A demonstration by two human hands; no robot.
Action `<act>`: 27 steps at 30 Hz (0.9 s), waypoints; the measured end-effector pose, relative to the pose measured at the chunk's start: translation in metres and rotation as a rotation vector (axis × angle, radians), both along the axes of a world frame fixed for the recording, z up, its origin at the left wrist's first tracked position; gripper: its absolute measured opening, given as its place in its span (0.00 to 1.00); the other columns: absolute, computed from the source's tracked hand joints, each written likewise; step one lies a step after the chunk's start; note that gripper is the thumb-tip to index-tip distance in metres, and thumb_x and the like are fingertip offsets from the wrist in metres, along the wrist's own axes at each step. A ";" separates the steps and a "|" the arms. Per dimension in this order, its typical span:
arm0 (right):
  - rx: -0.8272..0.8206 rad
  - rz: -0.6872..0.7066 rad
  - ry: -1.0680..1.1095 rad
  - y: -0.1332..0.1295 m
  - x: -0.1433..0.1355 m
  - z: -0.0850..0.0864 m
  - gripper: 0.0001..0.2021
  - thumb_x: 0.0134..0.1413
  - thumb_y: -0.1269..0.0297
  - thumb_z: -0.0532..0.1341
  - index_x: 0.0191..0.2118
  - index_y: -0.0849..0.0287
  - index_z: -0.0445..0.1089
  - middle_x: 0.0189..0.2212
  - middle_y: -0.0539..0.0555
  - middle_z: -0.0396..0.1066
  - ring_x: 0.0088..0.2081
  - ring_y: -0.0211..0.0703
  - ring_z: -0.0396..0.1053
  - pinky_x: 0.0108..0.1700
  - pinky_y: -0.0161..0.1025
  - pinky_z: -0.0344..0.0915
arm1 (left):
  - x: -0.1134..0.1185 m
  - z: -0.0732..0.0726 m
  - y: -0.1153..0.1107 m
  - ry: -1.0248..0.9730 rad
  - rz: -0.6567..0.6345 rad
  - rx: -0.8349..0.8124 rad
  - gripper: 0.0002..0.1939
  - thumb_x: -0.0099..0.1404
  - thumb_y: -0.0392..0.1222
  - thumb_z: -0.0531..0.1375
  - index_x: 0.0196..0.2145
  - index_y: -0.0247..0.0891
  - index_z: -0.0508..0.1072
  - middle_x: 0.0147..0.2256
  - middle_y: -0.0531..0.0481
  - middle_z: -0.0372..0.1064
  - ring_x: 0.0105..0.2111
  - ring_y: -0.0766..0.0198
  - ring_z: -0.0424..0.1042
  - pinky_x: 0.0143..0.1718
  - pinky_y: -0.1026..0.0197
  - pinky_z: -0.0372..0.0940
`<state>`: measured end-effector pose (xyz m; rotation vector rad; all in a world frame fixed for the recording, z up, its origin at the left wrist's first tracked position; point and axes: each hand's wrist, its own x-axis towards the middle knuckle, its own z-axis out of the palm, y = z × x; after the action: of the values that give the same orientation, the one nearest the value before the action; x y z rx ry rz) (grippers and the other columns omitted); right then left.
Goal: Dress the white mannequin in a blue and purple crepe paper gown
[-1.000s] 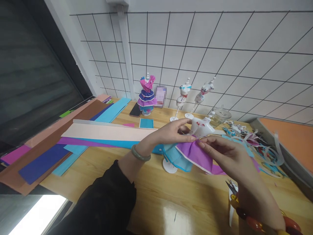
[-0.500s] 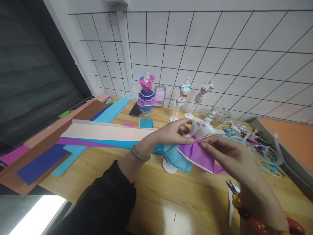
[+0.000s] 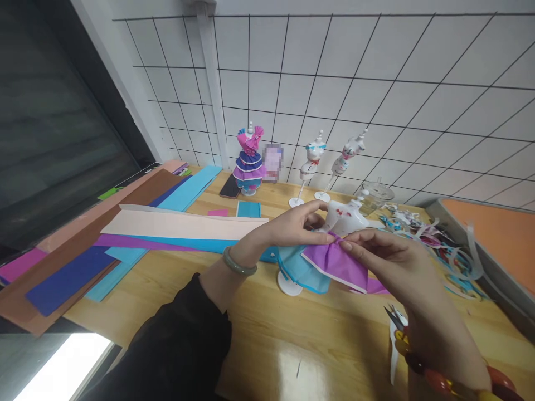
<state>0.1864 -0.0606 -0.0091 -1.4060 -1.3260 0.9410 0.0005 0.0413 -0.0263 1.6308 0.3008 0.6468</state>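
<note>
A small white dress form [image 3: 346, 217] with red marks leans over the table, its round base showing below. Light blue paper [image 3: 304, 271] hangs round its lower part as a skirt, with gathered purple paper [image 3: 336, 263] over it at the waist. My left hand [image 3: 295, 225] is closed round the form's waist, its thumb pressing the top edge of the purple paper. From the right, the thumb and forefinger of my right hand [image 3: 378, 250] pinch the same purple paper close to the left thumb.
Coloured paper strips [image 3: 184, 223] cover the left side. A dressed form [image 3: 249, 161], two bare forms [image 3: 312, 159], a phone [image 3: 230, 186] and a plastic cup [image 3: 377, 195] stand or lie behind. Paper scraps [image 3: 451, 250] and a grey-edged tray [image 3: 493, 278] are right; scissors [image 3: 395, 320] lie near my right wrist.
The right fingertips have shifted very slightly on the purple paper, and its lower edge has moved a little. The camera view has shifted slightly. Both hands keep their hold.
</note>
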 end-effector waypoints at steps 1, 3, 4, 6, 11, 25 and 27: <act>0.000 -0.007 0.003 0.001 0.000 0.000 0.14 0.34 0.55 0.75 0.28 0.56 0.78 0.27 0.53 0.76 0.30 0.40 0.69 0.32 0.34 0.65 | 0.000 0.000 0.000 0.007 0.003 0.001 0.25 0.57 0.46 0.66 0.50 0.38 0.65 0.36 0.48 0.69 0.38 0.63 0.69 0.40 0.58 0.61; 0.008 -0.009 -0.006 0.002 0.000 -0.001 0.14 0.35 0.54 0.75 0.27 0.56 0.77 0.26 0.52 0.75 0.29 0.38 0.68 0.31 0.33 0.64 | 0.000 0.001 -0.001 0.017 0.013 0.005 0.26 0.57 0.46 0.66 0.51 0.39 0.64 0.37 0.49 0.69 0.38 0.63 0.69 0.40 0.58 0.61; 0.017 -0.011 -0.016 0.003 0.000 -0.002 0.14 0.35 0.54 0.75 0.27 0.56 0.77 0.25 0.52 0.74 0.28 0.38 0.67 0.30 0.33 0.63 | -0.001 0.001 -0.001 0.021 0.021 0.007 0.26 0.57 0.46 0.66 0.51 0.39 0.64 0.37 0.48 0.70 0.38 0.63 0.69 0.40 0.58 0.61; 0.033 -0.014 -0.038 0.005 -0.001 -0.002 0.14 0.36 0.53 0.74 0.27 0.57 0.76 0.24 0.51 0.73 0.27 0.37 0.66 0.29 0.32 0.62 | -0.001 0.002 -0.002 0.031 0.036 0.006 0.27 0.57 0.45 0.66 0.52 0.39 0.64 0.38 0.48 0.70 0.39 0.62 0.70 0.41 0.58 0.61; 0.019 -0.031 -0.067 0.004 -0.001 -0.001 0.15 0.35 0.54 0.75 0.27 0.58 0.76 0.23 0.50 0.72 0.26 0.37 0.65 0.27 0.32 0.60 | -0.002 0.006 -0.004 0.072 0.062 -0.011 0.30 0.57 0.45 0.67 0.55 0.38 0.64 0.38 0.46 0.72 0.40 0.60 0.71 0.41 0.57 0.63; 0.025 -0.034 -0.039 0.005 -0.003 -0.001 0.16 0.34 0.53 0.75 0.25 0.59 0.75 0.22 0.50 0.72 0.25 0.36 0.64 0.26 0.32 0.60 | -0.001 0.005 -0.003 0.062 0.006 0.050 0.29 0.61 0.49 0.63 0.57 0.37 0.63 0.39 0.45 0.73 0.41 0.61 0.72 0.43 0.58 0.64; 0.025 -0.036 -0.039 0.005 -0.003 -0.001 0.16 0.34 0.53 0.75 0.26 0.59 0.75 0.22 0.50 0.72 0.25 0.36 0.65 0.26 0.31 0.60 | -0.002 0.007 -0.004 0.065 0.022 0.070 0.29 0.60 0.50 0.64 0.56 0.37 0.64 0.40 0.44 0.72 0.41 0.61 0.71 0.42 0.58 0.64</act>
<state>0.1832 -0.0555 -0.0097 -1.4308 -1.3323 0.8745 -0.0013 0.0372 -0.0196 1.7204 0.3475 0.6280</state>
